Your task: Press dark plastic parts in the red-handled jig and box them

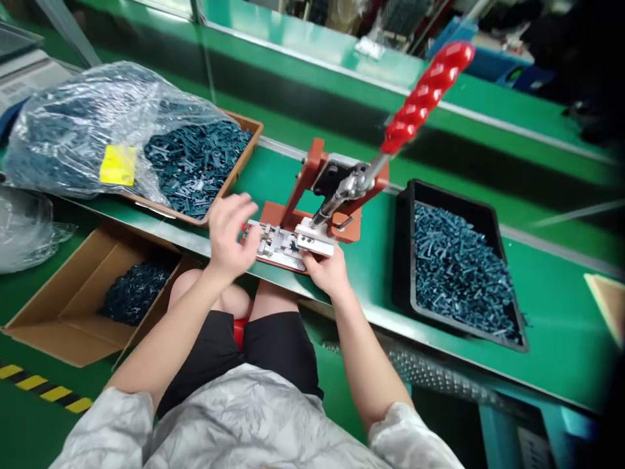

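Your left hand [232,234] was open, its fingers spread apart above the metal jig plate [273,244]; I cannot tell whether it touched anything. Your right hand [328,272] was curled at the plate's near edge, just under the white clamp block [315,236], but I cannot tell whether it was clamped there. A small dark teal plastic part [293,246] lay in the jig, between your hands.

Those right fingers looked most at risk: any movement of the red-gripped toggle handle [424,94] could drive the block against them. A part sitting off its seat could also crack under clamping pressure. The jig stood near the edge of the green bench [537,352], so a knock could shift it. The plastic bag [88,130], slumped over the wooden tray [254,127], could also slide and spill parts.
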`<act>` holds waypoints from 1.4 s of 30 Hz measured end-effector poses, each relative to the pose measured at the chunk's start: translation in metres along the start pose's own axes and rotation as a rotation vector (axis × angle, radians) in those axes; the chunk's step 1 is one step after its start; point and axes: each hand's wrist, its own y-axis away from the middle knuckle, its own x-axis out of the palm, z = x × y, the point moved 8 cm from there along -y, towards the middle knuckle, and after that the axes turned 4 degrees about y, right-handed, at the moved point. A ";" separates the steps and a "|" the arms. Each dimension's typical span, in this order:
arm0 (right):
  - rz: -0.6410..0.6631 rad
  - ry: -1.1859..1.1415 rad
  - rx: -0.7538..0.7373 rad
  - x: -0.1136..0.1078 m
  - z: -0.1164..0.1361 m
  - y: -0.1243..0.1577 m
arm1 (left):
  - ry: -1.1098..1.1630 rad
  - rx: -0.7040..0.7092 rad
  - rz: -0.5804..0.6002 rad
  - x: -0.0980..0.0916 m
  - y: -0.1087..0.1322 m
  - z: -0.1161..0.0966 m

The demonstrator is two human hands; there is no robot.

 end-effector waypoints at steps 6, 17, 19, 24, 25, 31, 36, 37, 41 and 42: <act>0.005 -0.077 0.016 -0.002 0.000 -0.003 | 0.123 -0.169 0.292 0.060 -0.023 0.020; -0.114 -0.102 0.012 -0.008 0.005 -0.004 | 0.113 -0.275 0.571 0.082 -0.018 0.015; -0.071 -0.097 0.043 -0.007 0.007 -0.007 | 0.225 -0.302 0.437 0.075 -0.031 0.019; 0.129 -0.158 0.212 0.001 -0.006 -0.014 | 0.444 -0.154 0.047 0.043 -0.113 -0.029; 0.129 -0.176 0.225 0.001 -0.008 -0.014 | 0.484 -0.094 0.056 0.042 -0.131 -0.053; 0.110 -0.267 0.218 0.000 -0.006 -0.014 | 0.503 0.083 0.092 0.036 -0.148 -0.166; 0.153 -0.348 0.127 0.000 0.002 -0.019 | 0.451 0.235 -0.094 0.028 -0.079 -0.174; 0.152 -0.337 0.123 0.001 0.001 -0.019 | 0.455 0.221 -0.103 0.030 -0.071 -0.168; 0.108 -0.280 0.125 0.003 -0.006 -0.017 | 0.426 0.216 -0.123 0.035 -0.073 -0.155; 0.101 -0.271 0.123 0.005 -0.007 -0.016 | 0.421 0.217 -0.108 0.035 -0.082 -0.154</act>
